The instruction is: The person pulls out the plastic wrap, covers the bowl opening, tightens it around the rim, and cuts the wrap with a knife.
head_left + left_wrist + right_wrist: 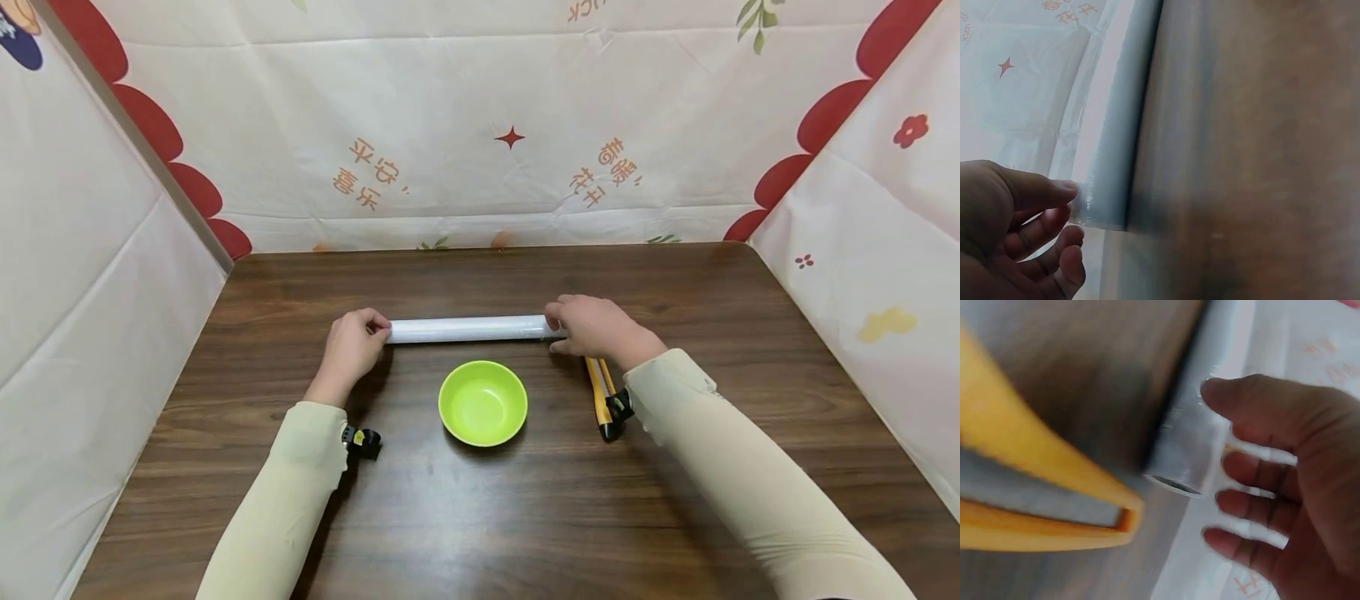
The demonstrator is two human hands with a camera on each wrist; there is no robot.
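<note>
A roll of plastic wrap (467, 329) lies crosswise on the table beyond the bowl. My left hand (352, 343) pinches at its left end between thumb and index finger (1038, 187), the other fingers loosely bent. At the right end, my right hand (596, 327) reaches over the roll. Its thumb (1216, 397) rests against the glossy surface, with the fingers curled on the far side. The open end of the tube shows in the right wrist view. A yellow box cutter (599, 398) with a black end lies below my right hand, partly hidden by it.
A green bowl (483, 403) stands on the brown wooden table (465, 525) between my forearms, nearer me than the roll. White printed curtains (450, 108) close off the back and both sides. A black wrist camera (363, 442) sits on my left wrist.
</note>
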